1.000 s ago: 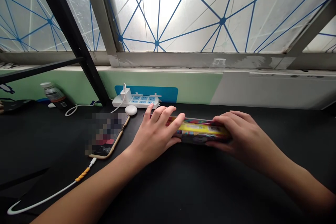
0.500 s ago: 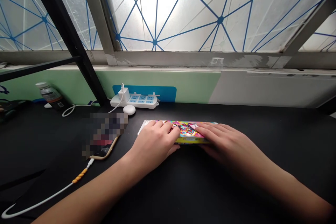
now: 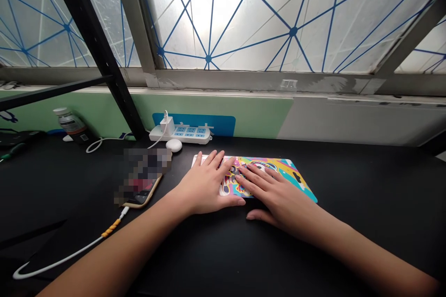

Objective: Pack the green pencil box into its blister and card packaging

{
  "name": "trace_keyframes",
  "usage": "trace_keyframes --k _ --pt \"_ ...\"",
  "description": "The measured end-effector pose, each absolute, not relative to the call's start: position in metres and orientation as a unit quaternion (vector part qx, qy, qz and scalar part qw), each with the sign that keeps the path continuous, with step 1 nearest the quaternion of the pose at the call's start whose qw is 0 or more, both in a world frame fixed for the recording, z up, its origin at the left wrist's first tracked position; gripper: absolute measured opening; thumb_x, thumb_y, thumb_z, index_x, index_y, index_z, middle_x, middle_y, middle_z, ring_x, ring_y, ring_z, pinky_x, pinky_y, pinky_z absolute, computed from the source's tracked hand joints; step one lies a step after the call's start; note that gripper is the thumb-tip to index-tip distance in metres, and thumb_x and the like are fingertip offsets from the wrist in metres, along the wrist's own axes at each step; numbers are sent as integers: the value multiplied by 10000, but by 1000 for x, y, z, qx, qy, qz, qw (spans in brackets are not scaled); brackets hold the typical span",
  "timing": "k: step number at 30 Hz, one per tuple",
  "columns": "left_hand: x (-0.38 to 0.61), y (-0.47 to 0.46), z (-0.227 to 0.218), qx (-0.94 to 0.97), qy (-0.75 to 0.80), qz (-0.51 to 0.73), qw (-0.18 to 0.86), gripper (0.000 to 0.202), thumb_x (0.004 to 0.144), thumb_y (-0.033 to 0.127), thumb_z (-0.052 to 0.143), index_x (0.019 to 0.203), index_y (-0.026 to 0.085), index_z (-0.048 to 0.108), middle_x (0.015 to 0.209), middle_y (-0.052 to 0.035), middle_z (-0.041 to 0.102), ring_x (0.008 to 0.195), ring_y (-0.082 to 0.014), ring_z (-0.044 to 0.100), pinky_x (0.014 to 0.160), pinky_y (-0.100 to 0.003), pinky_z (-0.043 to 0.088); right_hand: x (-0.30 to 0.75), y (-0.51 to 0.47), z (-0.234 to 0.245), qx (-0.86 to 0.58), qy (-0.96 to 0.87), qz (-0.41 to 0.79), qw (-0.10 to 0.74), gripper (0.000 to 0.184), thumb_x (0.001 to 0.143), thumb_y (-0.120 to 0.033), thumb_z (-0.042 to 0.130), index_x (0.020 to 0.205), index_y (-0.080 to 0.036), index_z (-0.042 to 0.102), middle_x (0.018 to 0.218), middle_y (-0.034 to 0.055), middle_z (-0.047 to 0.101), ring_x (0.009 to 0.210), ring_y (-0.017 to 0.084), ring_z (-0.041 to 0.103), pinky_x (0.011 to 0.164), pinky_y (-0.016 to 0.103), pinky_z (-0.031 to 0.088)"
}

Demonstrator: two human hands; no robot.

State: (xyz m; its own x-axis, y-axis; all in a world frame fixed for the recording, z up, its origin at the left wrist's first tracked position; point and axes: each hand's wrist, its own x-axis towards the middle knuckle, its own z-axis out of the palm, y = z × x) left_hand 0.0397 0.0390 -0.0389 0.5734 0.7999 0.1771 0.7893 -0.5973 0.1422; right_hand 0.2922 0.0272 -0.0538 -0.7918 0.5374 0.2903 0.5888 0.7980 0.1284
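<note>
The flat cartoon-printed box point(image 3: 282, 171) has gone down since the earlier frame: it stood on its long edge then, and now it lies broad face up on the black table point(image 3: 365, 232). Your left hand point(image 3: 205, 184) rests on its left end and your right hand point(image 3: 278, 199) across its middle. Both are palm down, with the fingers spread open and lying flat, gripping nothing, and your right thumb sits off the box on the table. Just left of your left hand lies a gold-edged smartphone point(image 3: 139, 197), its screen pixelated, with a white cable point(image 3: 69, 260) running from it. Beyond the box sit a white power strip point(image 3: 181, 133) and a small round white object point(image 3: 173, 145).
</note>
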Motion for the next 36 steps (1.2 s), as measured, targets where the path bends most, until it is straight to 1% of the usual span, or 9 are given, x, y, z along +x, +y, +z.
trace_keyframes --k 4,9,13,17,19,23,26,30,36 --pt "39 40 -41 883 455 112 32 1028 803 893 414 1566 208 334 1614 -208 354 1491 -422 303 1163 -691 195 299 30 -49 -301 -945 -66 106 808 909 -575 637 1576 -232 338 1597 133 386 1460 366 376 1119 600 417" --pt "39 39 -38 881 459 105 42 1058 783 911 406 1571 211 323 1619 -196 352 1495 -420 294 1168 -682 192 342 33 -43 -344 -937 0 65 722 924 -597 601 1561 -375 344 1595 43 408 1459 344 384 1125 607 407" --pt "38 40 -37 882 459 93 49 1077 786 917 384 1591 207 285 1633 -205 317 1509 -417 266 1176 -683 171 402 39 -43 -377 -923 5 79 567 935 -526 614 1477 -406 493 1510 30 537 1376 343 507 1059 578 486" --pt "37 40 -37 885 455 91 42 1044 799 917 351 1581 225 317 1644 -208 286 1521 -419 230 1170 -697 160 417 42 -43 -397 -911 -45 103 400 960 -527 563 1312 -367 663 1382 59 659 1282 362 598 1006 626 500" --pt "37 40 -36 884 458 86 46 1032 811 914 319 1578 224 326 1650 -210 263 1528 -420 207 1169 -697 161 394 39 -43 -395 -909 -73 114 490 947 -562 568 1376 -329 616 1449 101 601 1315 378 566 1022 641 478" --pt "35 41 -34 883 460 71 56 975 863 872 291 1583 215 319 1661 -200 228 1539 -401 176 1176 -683 158 329 33 -48 -348 -930 -70 100 770 928 -598 587 1579 -275 336 1616 143 366 1468 381 360 1099 623 419" --pt "30 45 -31 881 464 61 69 884 917 813 291 1586 234 314 1666 -178 214 1543 -386 172 1168 -699 159 311 34 -56 -333 -935 -60 109 683 988 -461 556 1594 -292 289 1616 116 371 1497 341 303 1149 603 369" --pt "22 49 -26 872 478 36 102 849 937 790 273 1592 251 296 1677 -150 170 1554 -372 127 1163 -721 128 339 39 -64 -356 -924 -53 131 579 1026 -298 483 1575 -370 312 1597 61 412 1476 299 355 1141 587 394" --pt "12 51 -19 858 495 2 142 872 920 814 230 1605 276 252 1691 -102 82 1565 -343 42 1183 -688 78 408 28 -65 -386 -901 -109 167 699 950 -76 409 1569 -388 325 1542 41 496 1384 305 498 1085 573 481"
